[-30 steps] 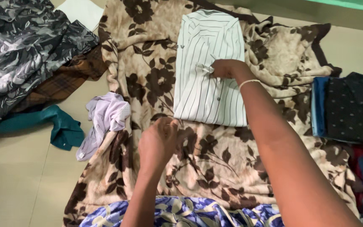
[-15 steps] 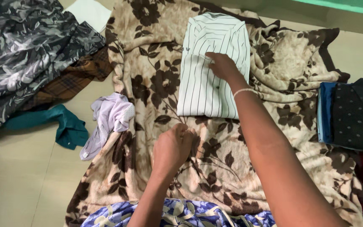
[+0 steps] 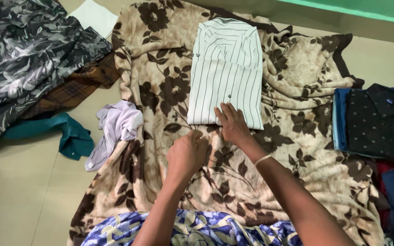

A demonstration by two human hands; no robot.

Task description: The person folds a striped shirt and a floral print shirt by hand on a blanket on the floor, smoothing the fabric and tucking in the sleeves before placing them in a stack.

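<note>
Hands are working at the near edge of the folded striped shirt (image 3: 226,75), which is lying on the floral blanket (image 3: 292,82) spread on the floor. I am seeing the right hand (image 3: 231,124) lying flat, fingers spread, over the shirt's bottom hem. I am seeing the left hand (image 3: 186,154) curled loosely on the blanket just beside it, holding nothing that I can make out. Folded dark shirts (image 3: 379,120) are sitting to the right, loose clothes (image 3: 37,64) to the left.

To your left lie a grey patterned cloth (image 3: 28,50), a teal garment (image 3: 69,136) and a lilac garment (image 3: 115,125); a dark dotted shirt (image 3: 381,123) sits right.
</note>
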